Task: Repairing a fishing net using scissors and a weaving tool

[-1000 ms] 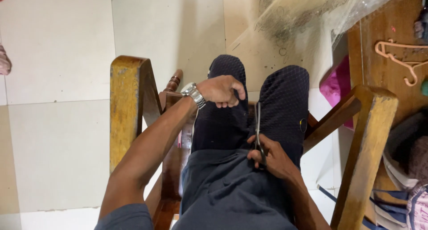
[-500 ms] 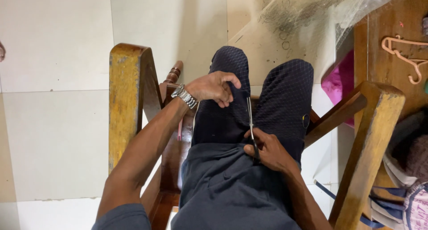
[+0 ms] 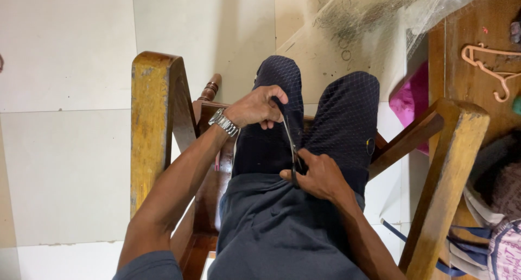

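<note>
1. Head view: the left hand (image 3: 258, 107), fingers closed, pinches the dark navy dotted fabric (image 3: 282, 117) over the left knee.
2. The right hand (image 3: 320, 177) grips slim metal scissors (image 3: 290, 144), blades on the fabric between the thighs, within the wooden chair (image 3: 154, 122).

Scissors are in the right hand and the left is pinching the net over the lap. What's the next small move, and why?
Probably close the scissors for one short snip. The right hand holds the handles at the lap, and the blades point up towards the left hand, which grips the fine netting at their tips. The netting looks pulled taut between the hands, so a small cut should go cleanly, though the blade opening is hard to see.
</note>
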